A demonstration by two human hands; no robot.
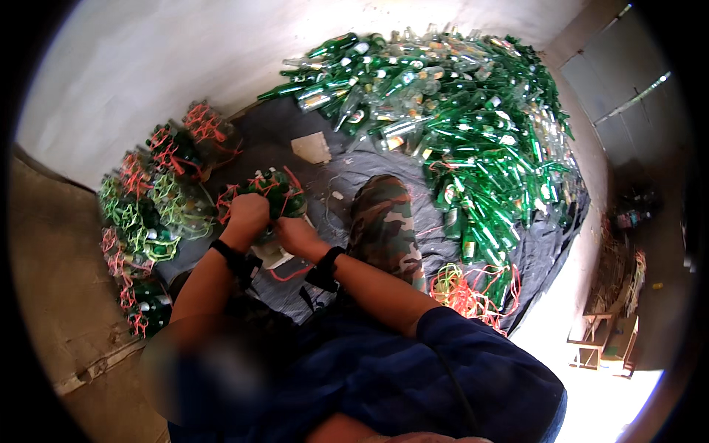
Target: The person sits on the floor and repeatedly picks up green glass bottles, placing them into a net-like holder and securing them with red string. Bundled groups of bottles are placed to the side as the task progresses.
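Note:
Before me stands a bundle of green glass bottles (275, 191), bound with red plastic strap (293, 178). My left hand (249, 215) is curled into a fist at its near left side, gripping the strap. Close beside it, my right hand (299, 238) pinches the strap at the near edge of the bundle. The fingertips and the stretch of strap between them are mostly hidden. Under the bundle shows a pale block or board (272, 256). A loose red strap end (291, 275) trails on the dark sheet below my wrists.
Several strapped bottle bundles (183, 205) stand at left, by the wall. A large heap of loose green and clear bottles (460, 111) fills the far right. Tangled red and green straps (462, 293) lie beside my camouflage-clad knee (386, 227). A cardboard piece (311, 148) rests on the dark sheet (266, 130).

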